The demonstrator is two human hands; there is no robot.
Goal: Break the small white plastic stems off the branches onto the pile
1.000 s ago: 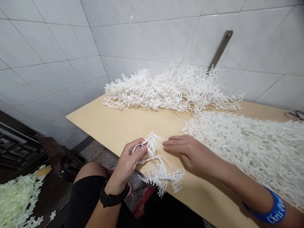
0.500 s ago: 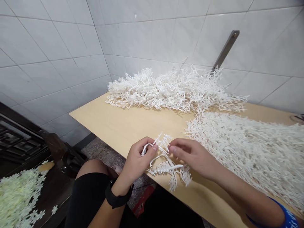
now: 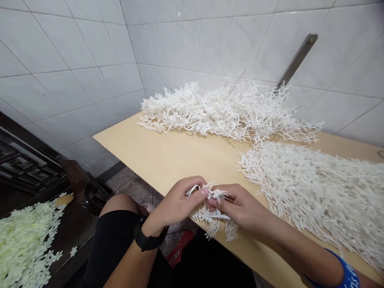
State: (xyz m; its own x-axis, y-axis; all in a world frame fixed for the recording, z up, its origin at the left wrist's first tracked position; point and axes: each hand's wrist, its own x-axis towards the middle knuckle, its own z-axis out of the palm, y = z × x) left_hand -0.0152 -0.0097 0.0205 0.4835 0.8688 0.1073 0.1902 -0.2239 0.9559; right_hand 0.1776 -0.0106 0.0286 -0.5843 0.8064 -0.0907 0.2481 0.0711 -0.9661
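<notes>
Single view, head camera.

Item 1: white plastic sprig (image 3: 210, 214), a branched, bristly piece with a looped stem, held above the near edge of the plywood table top (image 3: 150, 152). Its lower tips hang down at that edge.

Item 2: left hand (image 3: 177, 200), fingers curled, pinching the looped stem; black wristwatch (image 3: 147, 236) on the wrist.

Item 3: right hand (image 3: 240, 208), fingers closed on the sprig, just beside the left hand; blue wristband (image 3: 345, 276) on the forearm.

Item 4: two heaps of white branches: back heap (image 3: 216, 114) against the tiled wall (image 3: 75, 52), right heap (image 3: 312, 192) near the right forearm. The heaps touch at one point.

Item 5: plain wood stretches between the back heap and the hands, with open room to the left of the right heap.

Item 6: below the table's near edge, black shorts (image 3: 117, 240); far left, pale green flower shapes (image 3: 24, 248) on a dark surface.
</notes>
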